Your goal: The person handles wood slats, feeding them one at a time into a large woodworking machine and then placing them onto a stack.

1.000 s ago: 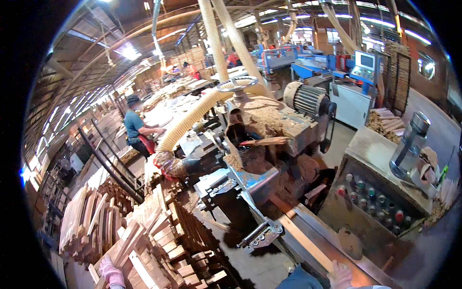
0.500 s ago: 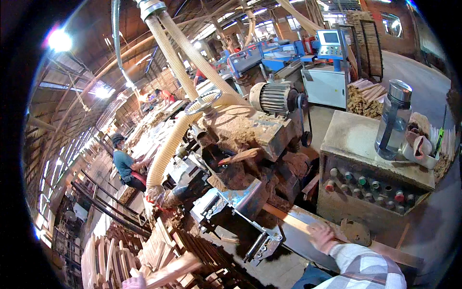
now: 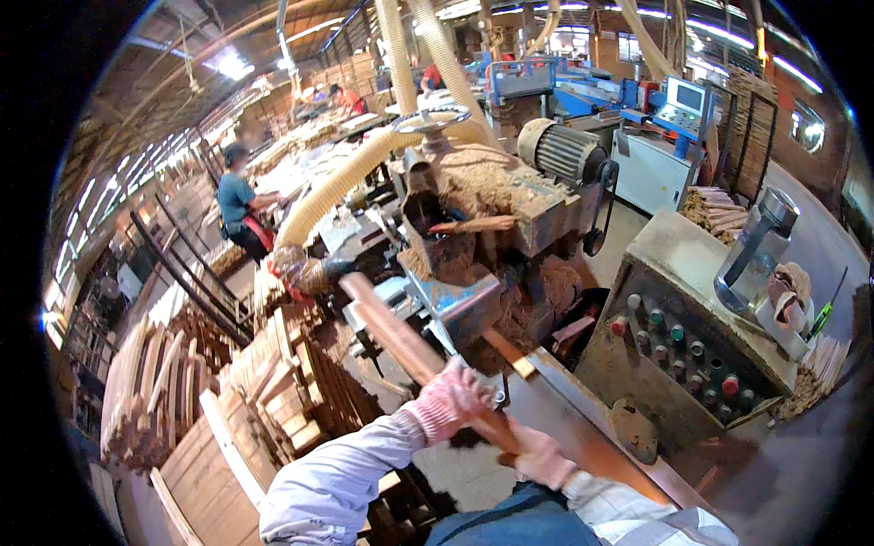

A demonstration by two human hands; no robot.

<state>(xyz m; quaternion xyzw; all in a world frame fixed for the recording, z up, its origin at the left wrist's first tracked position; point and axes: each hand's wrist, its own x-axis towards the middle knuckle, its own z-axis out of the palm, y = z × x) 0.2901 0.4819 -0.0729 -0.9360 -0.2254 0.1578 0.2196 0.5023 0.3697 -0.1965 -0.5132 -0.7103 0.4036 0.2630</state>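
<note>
So the person is now gripping a long wooden strip [image 3: 414,341] with both gloved hands, where a moment ago only the right one was showing and it was empty. The left hand [image 3: 448,400] is wrapping its fingers tight around the middle, the right hand [image 3: 542,455] is closing on the near end. The strip is angling up and away toward the sawdust-caked woodworking machine [image 3: 473,227], so looks like it's getting lined up with it.

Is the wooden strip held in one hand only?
No, both gloved hands, left hand and right hand, grip the wooden strip.
</note>
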